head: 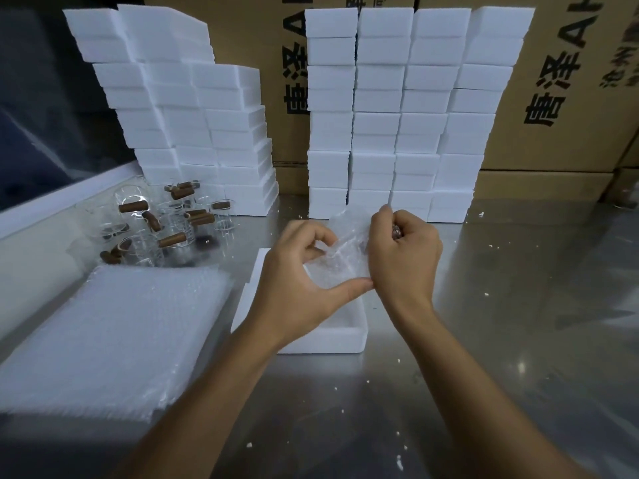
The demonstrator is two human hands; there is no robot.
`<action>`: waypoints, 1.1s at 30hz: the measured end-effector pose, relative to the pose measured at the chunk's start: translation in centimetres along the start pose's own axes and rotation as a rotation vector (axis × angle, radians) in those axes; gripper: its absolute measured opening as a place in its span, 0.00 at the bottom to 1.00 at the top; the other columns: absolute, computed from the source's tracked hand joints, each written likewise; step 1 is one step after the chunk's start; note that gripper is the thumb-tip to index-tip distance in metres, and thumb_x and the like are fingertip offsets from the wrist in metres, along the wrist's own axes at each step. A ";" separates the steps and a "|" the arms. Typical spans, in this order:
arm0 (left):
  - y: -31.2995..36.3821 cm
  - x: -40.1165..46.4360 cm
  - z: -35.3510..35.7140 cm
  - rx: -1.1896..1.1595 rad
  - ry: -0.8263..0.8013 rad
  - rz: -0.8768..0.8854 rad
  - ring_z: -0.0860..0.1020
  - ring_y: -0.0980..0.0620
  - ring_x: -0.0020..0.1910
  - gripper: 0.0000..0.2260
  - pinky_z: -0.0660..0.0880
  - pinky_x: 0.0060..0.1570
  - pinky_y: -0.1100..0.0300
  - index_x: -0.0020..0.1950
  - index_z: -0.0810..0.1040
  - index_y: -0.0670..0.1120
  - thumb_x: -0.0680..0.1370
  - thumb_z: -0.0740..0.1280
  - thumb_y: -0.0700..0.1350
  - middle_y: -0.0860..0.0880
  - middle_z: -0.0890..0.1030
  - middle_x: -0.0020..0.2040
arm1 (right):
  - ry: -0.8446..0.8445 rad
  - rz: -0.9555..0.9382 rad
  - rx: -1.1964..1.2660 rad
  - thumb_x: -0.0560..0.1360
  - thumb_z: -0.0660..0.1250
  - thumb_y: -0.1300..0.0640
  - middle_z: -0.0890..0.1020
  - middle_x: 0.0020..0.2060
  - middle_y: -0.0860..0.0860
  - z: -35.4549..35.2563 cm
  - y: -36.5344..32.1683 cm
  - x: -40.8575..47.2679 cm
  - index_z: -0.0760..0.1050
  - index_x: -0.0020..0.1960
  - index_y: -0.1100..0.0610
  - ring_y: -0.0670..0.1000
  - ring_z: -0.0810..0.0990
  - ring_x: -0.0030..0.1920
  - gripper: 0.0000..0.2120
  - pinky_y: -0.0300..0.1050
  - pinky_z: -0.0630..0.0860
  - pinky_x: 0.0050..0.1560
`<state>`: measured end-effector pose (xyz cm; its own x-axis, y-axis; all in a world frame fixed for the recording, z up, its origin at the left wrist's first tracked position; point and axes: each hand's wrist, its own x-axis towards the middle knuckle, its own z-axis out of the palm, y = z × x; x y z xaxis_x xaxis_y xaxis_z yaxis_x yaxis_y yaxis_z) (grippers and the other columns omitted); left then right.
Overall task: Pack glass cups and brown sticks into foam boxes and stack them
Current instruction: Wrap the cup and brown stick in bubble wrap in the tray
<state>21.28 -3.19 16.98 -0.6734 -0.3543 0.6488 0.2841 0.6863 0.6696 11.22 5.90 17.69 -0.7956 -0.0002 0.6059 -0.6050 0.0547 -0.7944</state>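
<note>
- I read both hands meeting over the open foam box (345,335), with a bubble-wrap bundle (340,252) held between them.
- Left hand (297,292): its grip is pinched on the near-left edge of the bundle, thumb stretched across beneath it, and the thumb tip reaches the heel of the right hand.
- Right hand (404,250): its grip is curled over the bundle's right side and top edge. A small dark patch shows inside the fist; I cannot tell what it is.
- I cannot confirm what the wrap contains; the film is too cloudy.
- Key relation: the box cavity lies directly below the grip and runs toward me, long axis pointing away from my body. In my judgement the bundle only needs lowering straight down.
- Both hands sit equally close to the box; neither has an advantage.
- Loose glass cups (145,247) and brown sticks (133,206) lie well to the left of the grip, nearer the left hand.
- The bubble-wrap sheets (114,333) lie left of the grip and nearer to me, on the worktop (501,323).
- Closed foam box stacks (397,115) stand beyond the grip.
</note>
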 end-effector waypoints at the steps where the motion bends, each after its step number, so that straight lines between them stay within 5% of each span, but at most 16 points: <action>1: 0.0 0.0 -0.1 -0.006 -0.024 -0.033 0.78 0.59 0.49 0.24 0.76 0.50 0.67 0.52 0.77 0.47 0.62 0.82 0.53 0.54 0.79 0.50 | 0.003 -0.009 0.010 0.79 0.62 0.58 0.59 0.20 0.47 0.0 0.0 0.0 0.57 0.26 0.53 0.48 0.58 0.24 0.25 0.43 0.56 0.28; 9: -0.4 -0.1 -0.4 0.142 -0.239 -0.181 0.80 0.53 0.47 0.24 0.78 0.50 0.49 0.53 0.79 0.51 0.62 0.75 0.61 0.54 0.82 0.47 | -0.144 -0.025 0.079 0.80 0.62 0.55 0.62 0.22 0.50 0.0 0.2 0.2 0.61 0.28 0.59 0.46 0.60 0.26 0.23 0.44 0.61 0.29; 12: -0.7 0.0 0.3 0.232 0.087 0.012 0.75 0.49 0.54 0.23 0.75 0.57 0.51 0.53 0.80 0.45 0.64 0.78 0.55 0.52 0.75 0.54 | -0.221 0.065 0.180 0.81 0.63 0.53 0.68 0.26 0.55 0.1 0.1 0.4 0.67 0.31 0.63 0.48 0.67 0.29 0.22 0.45 0.68 0.29; 14: -0.7 0.2 0.7 0.171 0.265 0.006 0.70 0.54 0.60 0.24 0.70 0.60 0.68 0.55 0.78 0.48 0.64 0.81 0.54 0.52 0.68 0.59 | -0.296 0.143 0.269 0.81 0.64 0.50 0.71 0.29 0.55 0.4 -0.1 0.4 0.70 0.35 0.65 0.50 0.72 0.32 0.23 0.48 0.74 0.33; 16: -0.6 0.5 0.5 -0.026 0.234 -0.146 0.72 0.59 0.61 0.24 0.71 0.56 0.72 0.58 0.75 0.54 0.67 0.80 0.51 0.55 0.70 0.61 | -0.417 0.268 0.398 0.81 0.64 0.47 0.76 0.34 0.59 0.4 -0.2 0.4 0.73 0.40 0.68 0.54 0.78 0.36 0.24 0.47 0.81 0.37; 18: -0.8 0.5 0.3 -0.286 0.154 -0.334 0.79 0.56 0.55 0.19 0.81 0.43 0.61 0.56 0.75 0.59 0.70 0.78 0.46 0.58 0.77 0.57 | -0.528 0.367 0.444 0.80 0.65 0.45 0.81 0.38 0.60 0.1 -0.1 0.5 0.77 0.46 0.68 0.54 0.82 0.39 0.24 0.44 0.81 0.41; 20: -1.2 0.6 -0.2 -0.254 0.166 -0.351 0.81 0.58 0.45 0.17 0.79 0.32 0.60 0.51 0.77 0.58 0.68 0.79 0.45 0.60 0.80 0.48 | -0.588 0.402 0.426 0.80 0.67 0.50 0.82 0.39 0.60 -0.2 -0.1 0.6 0.79 0.47 0.67 0.53 0.82 0.40 0.18 0.45 0.81 0.45; 24: -1.4 0.6 -0.1 -0.111 0.083 -0.325 0.81 0.48 0.42 0.15 0.80 0.38 0.49 0.46 0.79 0.49 0.61 0.75 0.48 0.49 0.82 0.44 | -0.559 0.330 0.373 0.74 0.73 0.63 0.85 0.38 0.54 -0.6 -0.4 0.6 0.83 0.46 0.60 0.49 0.83 0.37 0.01 0.41 0.80 0.36; 30: -1.5 0.4 -0.3 0.033 0.012 -0.295 0.79 0.56 0.38 0.25 0.79 0.38 0.49 0.49 0.70 0.54 0.57 0.75 0.58 0.58 0.81 0.40 | -0.693 0.056 0.136 0.78 0.67 0.64 0.85 0.35 0.52 -0.3 -0.8 0.1 0.85 0.45 0.61 0.45 0.80 0.32 0.08 0.35 0.73 0.30; 33: -1.6 0.5 -0.6 0.043 0.034 -0.261 0.81 0.56 0.41 0.29 0.81 0.40 0.50 0.54 0.67 0.58 0.59 0.77 0.56 0.59 0.80 0.43 | -0.778 0.007 0.108 0.82 0.62 0.58 0.73 0.26 0.48 0.1 -1.0 -0.6 0.75 0.33 0.62 0.44 0.69 0.27 0.20 0.41 0.66 0.32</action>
<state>20.93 -4.87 16.47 -0.6967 -0.5437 0.4680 0.0740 0.5944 0.8007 12.33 5.75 18.13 -0.5697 -0.7017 0.4280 -0.5681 -0.0401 -0.8220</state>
